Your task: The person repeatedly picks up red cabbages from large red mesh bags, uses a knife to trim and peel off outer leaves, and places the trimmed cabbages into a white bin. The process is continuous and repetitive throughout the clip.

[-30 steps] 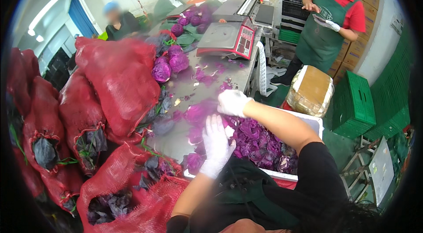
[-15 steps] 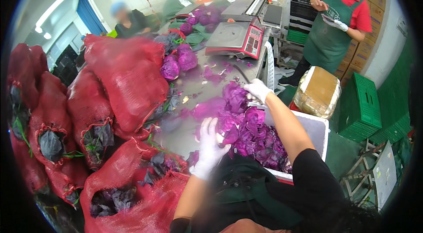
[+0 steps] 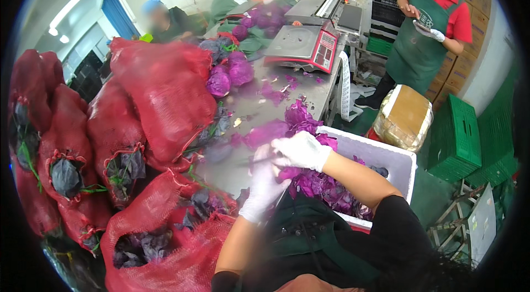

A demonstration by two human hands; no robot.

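Note:
Both my hands wear white gloves and meet over the near side of the metal table. My left hand is closed around a red cabbage, mostly hidden by the gloves. My right hand grips a knife; its dark, blurred blade lies across the left fingers. Loose purple leaves lie just beyond my right hand. Below my right forearm, a white foam box holds many purple leaves. Whole red cabbages rest farther up the table.
Red mesh sacks of cabbages crowd the left side, one gaping open nearby. A red-edged scale stands on the table. At right are a taped carton, green crates and a person in a green apron. Another person is at back left.
My right hand has come back from the far side of the leaves to my left hand, bringing the knife with it. The left hand stays in nearly the same place.

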